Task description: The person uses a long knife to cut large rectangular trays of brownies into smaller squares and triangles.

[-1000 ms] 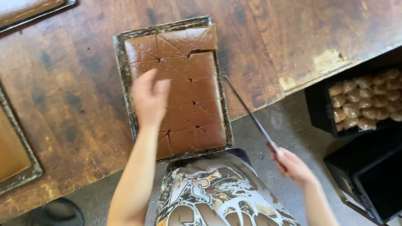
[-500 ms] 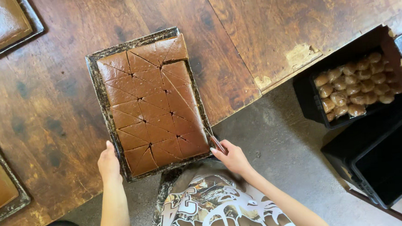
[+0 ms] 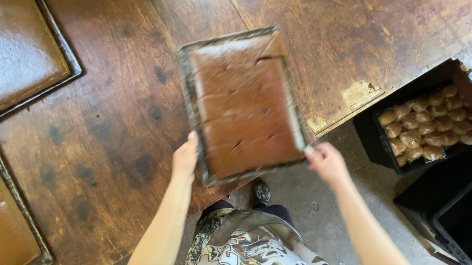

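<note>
A dark metal tray (image 3: 187,86) holding a brown slab scored into pieces (image 3: 242,104) is in the middle of the view, its near end past the edge of a worn wooden table (image 3: 125,129). My left hand (image 3: 185,159) grips the tray's near left corner. My right hand (image 3: 324,162) holds the near right corner. The slab's far right corner piece is missing. The tray looks blurred and slightly tilted.
Two more trays of uncut brown slab lie at the left, one at the top left (image 3: 11,51) and one at the lower left (image 3: 1,221). A black crate of wrapped brown lumps (image 3: 426,122) sits on the floor at right, with an empty black crate (image 3: 469,216) beside it.
My left hand left the top of the slab and took the tray's corner. My right hand put away the long knife and gripped the other corner. The tray has slid toward me off the table edge.
</note>
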